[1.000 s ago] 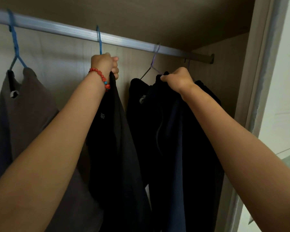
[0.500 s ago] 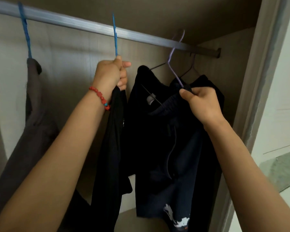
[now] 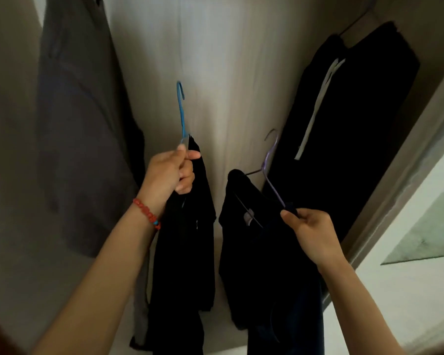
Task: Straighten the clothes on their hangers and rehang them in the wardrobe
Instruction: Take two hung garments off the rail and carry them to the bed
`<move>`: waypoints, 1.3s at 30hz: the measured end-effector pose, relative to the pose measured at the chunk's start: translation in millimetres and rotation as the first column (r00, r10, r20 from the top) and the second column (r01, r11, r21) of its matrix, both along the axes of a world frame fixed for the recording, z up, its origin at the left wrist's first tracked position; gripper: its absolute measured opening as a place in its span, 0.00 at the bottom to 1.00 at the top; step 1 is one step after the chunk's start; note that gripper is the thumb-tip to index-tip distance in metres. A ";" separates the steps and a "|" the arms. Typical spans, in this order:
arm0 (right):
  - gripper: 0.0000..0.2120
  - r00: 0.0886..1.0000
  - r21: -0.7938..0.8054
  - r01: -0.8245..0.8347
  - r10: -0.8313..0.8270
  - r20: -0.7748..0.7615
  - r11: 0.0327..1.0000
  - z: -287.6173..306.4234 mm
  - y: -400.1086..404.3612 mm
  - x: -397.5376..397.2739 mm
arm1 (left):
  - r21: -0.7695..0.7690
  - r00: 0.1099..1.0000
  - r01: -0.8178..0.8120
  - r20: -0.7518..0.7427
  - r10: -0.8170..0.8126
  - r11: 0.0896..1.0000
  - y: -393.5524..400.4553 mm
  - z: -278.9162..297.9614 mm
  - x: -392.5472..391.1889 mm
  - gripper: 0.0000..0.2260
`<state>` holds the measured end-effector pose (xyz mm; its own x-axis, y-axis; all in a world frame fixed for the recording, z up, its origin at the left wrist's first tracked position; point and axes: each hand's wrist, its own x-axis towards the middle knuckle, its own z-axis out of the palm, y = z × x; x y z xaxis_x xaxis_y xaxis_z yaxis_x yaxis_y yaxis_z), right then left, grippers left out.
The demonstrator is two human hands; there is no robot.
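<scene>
Blue hanger (image 3: 182,111) w/ black garment (image 3: 187,242) is held free in front of the wardrobe back panel (image 3: 231,73), hook up; left hand (image 3: 168,175) grip pinches the hanger neck btwn thumb and curled fingers, red bead bracelet (image 3: 146,213) on the wrist. Purple hanger (image 3: 271,165) w/ dark top (image 3: 262,265) sits just right of it, apart; right hand (image 3: 309,233) grip pinches its lower arm plus fabric. Grey garment (image 3: 82,119) hangs far left, black garment w/ white stripe (image 3: 349,119) far right, near the door frame (image 3: 405,175).
</scene>
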<state>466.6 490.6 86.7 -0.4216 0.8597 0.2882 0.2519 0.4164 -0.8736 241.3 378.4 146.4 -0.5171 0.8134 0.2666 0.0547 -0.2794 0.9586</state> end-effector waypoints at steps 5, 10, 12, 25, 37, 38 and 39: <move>0.21 1.000 -0.087 -0.013 0.013 0.006 0.996 -32.4 -17.6 -3.0 | -0.071 0.987 -0.073 0.136 0.082 0.995 -19.4 -43.9 -2.1 0.18; 0.20 1.000 -0.155 -0.015 0.018 0.018 0.988 -39.5 -33.1 -6.3 | -0.162 0.969 -0.050 0.230 0.087 0.986 -34.8 -78.3 -2.1 0.16; 0.19 0.999 -0.154 -0.025 0.030 0.031 0.988 -37.9 -40.1 -9.2 | -0.186 0.968 -0.082 0.217 0.123 0.979 -42.8 -89.3 -3.9 0.16; 0.14 0.935 -0.281 -0.335 0.353 0.016 0.899 -64.3 -19.1 -41.5 | -0.246 0.828 -0.436 0.266 0.493 0.866 -83.8 -133.5 14.8 0.16; 0.11 0.615 -0.372 -0.718 0.787 0.057 0.588 -77.0 -10.9 -37.4 | -0.224 0.414 -0.845 0.300 0.859 0.485 -148.5 -141.5 137.8 0.16; 0.12 0.589 -0.357 -0.742 0.806 0.058 0.567 -76.8 -16.1 -37.3 | -0.229 0.377 -0.864 0.294 0.878 0.448 -159.0 -140.0 149.2 0.16; 0.12 0.563 -0.345 -0.763 0.824 0.058 0.546 -76.2 -22.1 -37.3 | -0.237 0.338 -0.882 0.284 0.897 0.408 -169.8 -138.1 160.4 0.16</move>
<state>429.3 468.5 10.5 -0.9849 0.1652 -0.0513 0.1003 0.3037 -0.9475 401.6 208.6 8.3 -0.9798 -0.1778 -0.0917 -0.0496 -0.2282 0.9724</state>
